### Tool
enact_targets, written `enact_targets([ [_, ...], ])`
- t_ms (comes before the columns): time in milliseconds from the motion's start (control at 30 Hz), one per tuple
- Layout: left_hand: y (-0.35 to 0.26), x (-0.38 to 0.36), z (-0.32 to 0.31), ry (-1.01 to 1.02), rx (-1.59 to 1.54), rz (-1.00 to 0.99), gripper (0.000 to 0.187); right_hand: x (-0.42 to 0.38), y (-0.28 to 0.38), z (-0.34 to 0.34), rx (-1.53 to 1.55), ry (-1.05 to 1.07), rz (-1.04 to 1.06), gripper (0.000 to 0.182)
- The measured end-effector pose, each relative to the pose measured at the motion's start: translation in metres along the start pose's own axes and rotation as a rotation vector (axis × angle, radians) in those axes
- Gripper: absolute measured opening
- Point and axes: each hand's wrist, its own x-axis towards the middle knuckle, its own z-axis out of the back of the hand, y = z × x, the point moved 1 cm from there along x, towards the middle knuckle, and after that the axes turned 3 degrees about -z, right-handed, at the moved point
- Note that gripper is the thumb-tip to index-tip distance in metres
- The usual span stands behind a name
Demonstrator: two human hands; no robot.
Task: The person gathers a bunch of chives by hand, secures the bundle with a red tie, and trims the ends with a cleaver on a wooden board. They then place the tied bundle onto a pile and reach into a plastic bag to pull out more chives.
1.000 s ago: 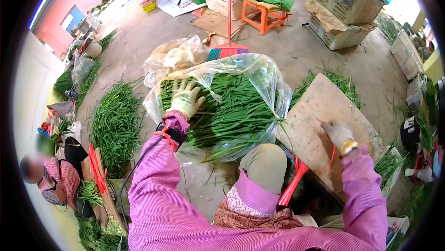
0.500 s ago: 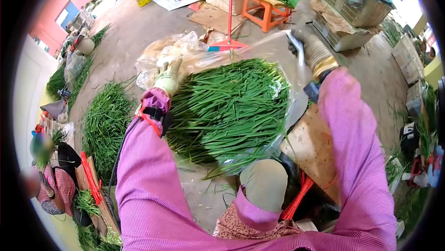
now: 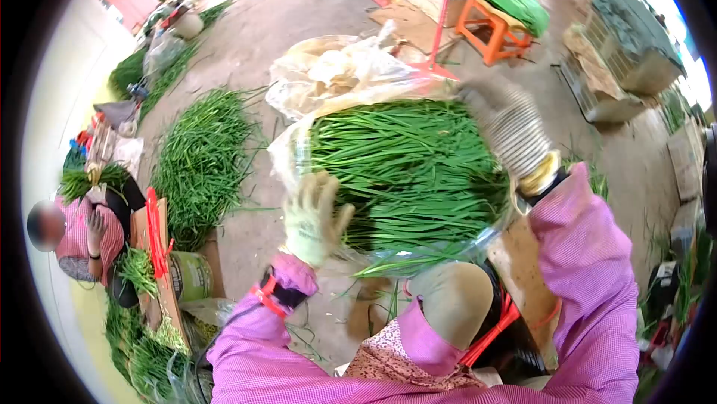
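Observation:
A thick heap of long green chives (image 3: pixel 411 172) lies in a clear plastic bag (image 3: pixel 287 154) in front of me, its leaves running crosswise. At the near left corner of the heap is my left hand (image 3: pixel 312 217), in a pale glove, fingers spread and nothing in them. My right hand (image 3: pixel 504 116), in a grey glove with a striped cuff, is over the far right corner of the bag. Motion smears its fingers, so its grip cannot be made out. Crumpled plastic (image 3: pixel 328 72) bunches up beyond the heap.
Another pile of chives (image 3: pixel 202 161) lies on the floor to the left. A person (image 3: pixel 93 232) sits at the left beside a board with red ties (image 3: pixel 155 232). Ahead are a broom (image 3: pixel 441 30), an orange stool (image 3: pixel 493 34) and crates (image 3: pixel 620 60). Red ties (image 3: pixel 493 325) lie by my knee.
My left hand has let go of the far left edge of the bag and come back toward me, opening. The right hand has moved lower, and the plastic it held up has dropped.

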Motion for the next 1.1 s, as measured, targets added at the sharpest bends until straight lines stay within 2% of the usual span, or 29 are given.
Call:
enact_targets([
  [33, -0.008, -0.009, 0.002, 0.021, -0.033, -0.017, 0.049, -0.006, 0.017, -0.02, -0.041, 0.099, 0.01, 0.019],
  [67, -0.012, -0.017, 0.001, 0.033, -0.192, -0.015, 0.045, -0.007, 0.031, -0.038, -0.085, 0.197, 0.018, 0.021],
  [133, -0.023, -0.038, -0.009, 0.179, -0.488, 0.397, 0.04, 0.0, 0.012, -0.097, -0.096, 0.336, -0.03, 0.027],
  [167, -0.022, -0.042, -0.016, 0.174, -0.482, 0.407, 0.04, 0.009, 0.01, -0.119, -0.135, 0.37, -0.038, 0.031],
  [233, -0.013, -0.05, -0.035, 0.048, -0.794, 0.748, 0.037, 0.025, 0.01, -0.153, -0.201, 0.435, -0.054, 0.039],
  [267, -0.007, -0.051, -0.045, 0.044, -0.792, 0.753, 0.037, 0.035, 0.008, -0.17, -0.272, 0.474, -0.079, 0.048],
  [333, 0.006, -0.047, -0.052, -0.145, -0.881, 0.822, 0.04, 0.049, 0.003, -0.195, -0.333, 0.538, -0.103, 0.063],
  [400, 0.025, -0.047, -0.055, -0.137, -0.815, 0.835, 0.036, 0.04, -0.002, -0.201, -0.318, 0.658, -0.26, 0.076],
  [433, 0.031, -0.041, -0.049, -0.172, -0.766, 0.825, 0.034, 0.038, 0.005, -0.197, -0.441, 0.729, -0.261, 0.083],
  [467, 0.035, -0.035, -0.043, -0.204, -0.717, 0.816, 0.032, 0.031, -0.008, -0.205, -0.438, 0.657, -0.177, 0.081],
  [500, 0.042, -0.035, -0.048, -0.253, -0.667, 0.909, 0.031, 0.025, -0.007, -0.201, -0.438, 0.654, -0.112, 0.078],
  [533, 0.045, -0.031, -0.043, -0.189, -0.961, 1.12, 0.041, 0.021, -0.005, -0.197, -0.435, 0.649, -0.048, 0.075],
  [600, 0.065, -0.046, -0.068, -0.209, -0.781, 0.935, 0.051, 0.012, 0.008, -0.187, -0.46, 0.742, -0.032, 0.064],
  [633, 0.069, -0.048, -0.073, -0.209, -0.78, 0.939, 0.051, 0.003, 0.01, -0.186, -0.492, 0.746, 0.04, 0.065],
  [700, 0.076, -0.048, -0.086, -0.236, -1.018, 1.041, 0.055, -0.012, 0.021, -0.183, -0.594, 0.8, 0.113, 0.067],
  [733, 0.077, -0.046, -0.093, -0.247, -1.141, 1.089, 0.056, -0.021, 0.016, -0.187, -0.592, 0.761, 0.153, 0.071],
  [800, 0.079, -0.044, -0.096, -0.268, -1.379, 1.179, 0.06, -0.022, 0.02, -0.182, -0.572, 0.758, 0.132, 0.076],
  [833, 0.08, -0.041, -0.093, -0.27, -1.289, 1.054, 0.063, -0.021, 0.021, -0.184, -0.568, 0.756, 0.134, 0.076],
  [900, 0.071, -0.034, -0.081, -0.283, -1.321, 1.072, 0.062, -0.02, 0.022, -0.187, -0.716, 0.645, 0.204, 0.09],
  [933, 0.063, -0.028, -0.072, -0.296, -1.358, 1.095, 0.062, -0.02, 0.025, -0.189, -0.716, 0.646, 0.205, 0.09],
  [967, 0.055, -0.023, -0.068, -0.372, -1.47, 1.094, 0.061, -0.021, 0.029, -0.191, -0.656, 0.737, 0.163, 0.098],
  [1000, 0.047, -0.017, -0.056, -0.335, -1.495, 1.2, 0.055, -0.022, 0.034, -0.192, -0.593, 0.827, 0.121, 0.106],
  [1067, 0.049, -0.028, -0.075, -0.409, -1.626, 1.0, 0.05, -0.035, 0.039, -0.193, -0.62, 0.811, 0.166, 0.115],
  [1100, 0.05, -0.03, -0.074, -0.361, -1.478, 0.954, 0.047, -0.043, 0.039, -0.194, -0.658, 0.818, 0.181, 0.115],
])
